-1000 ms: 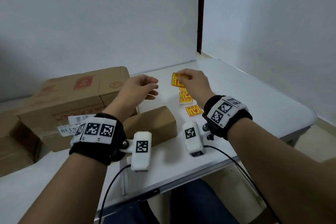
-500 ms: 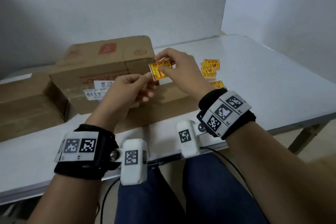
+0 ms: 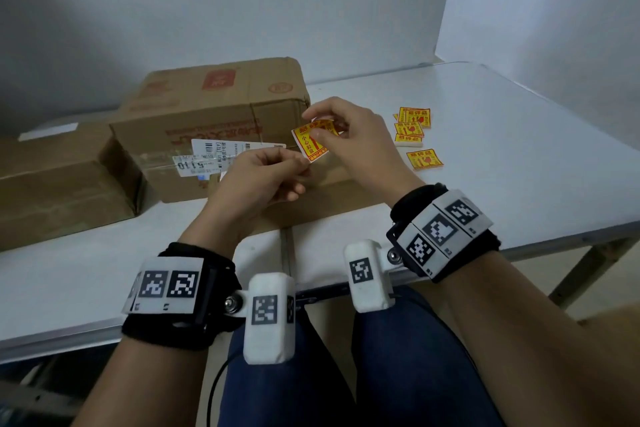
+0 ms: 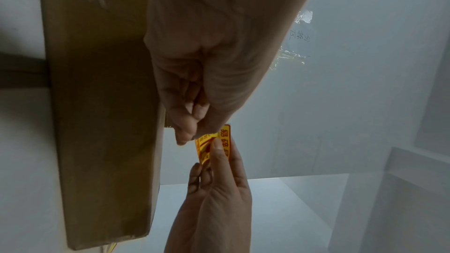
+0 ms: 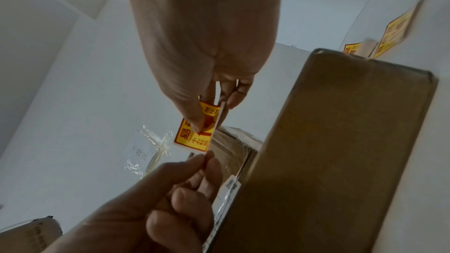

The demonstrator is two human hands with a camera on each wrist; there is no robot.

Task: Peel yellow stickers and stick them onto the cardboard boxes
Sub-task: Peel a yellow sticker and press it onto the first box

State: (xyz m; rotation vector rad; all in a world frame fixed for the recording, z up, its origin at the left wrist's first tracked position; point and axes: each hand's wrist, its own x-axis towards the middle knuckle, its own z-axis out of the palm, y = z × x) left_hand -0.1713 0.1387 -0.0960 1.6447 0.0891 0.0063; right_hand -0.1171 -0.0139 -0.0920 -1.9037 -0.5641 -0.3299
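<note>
A: Hands?
B: Both raised over table edge (image 3: 519,184), wrists bent. R hand (image 3: 360,135) pinching yellow sticker (image 3: 310,142) top, thumb + forefinger; L hand (image 3: 263,177) pinching its lower corner.
A: Sticker where?
B: Midair, in front of big cardboard box (image 3: 214,107).

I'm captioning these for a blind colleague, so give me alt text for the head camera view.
Two hands hold one yellow sticker above a white table: the right hand pinches its top, the left hand pinches its lower corner. Behind them sits a large cardboard box with a white shipping label, and more loose yellow stickers lie to the right.
</note>
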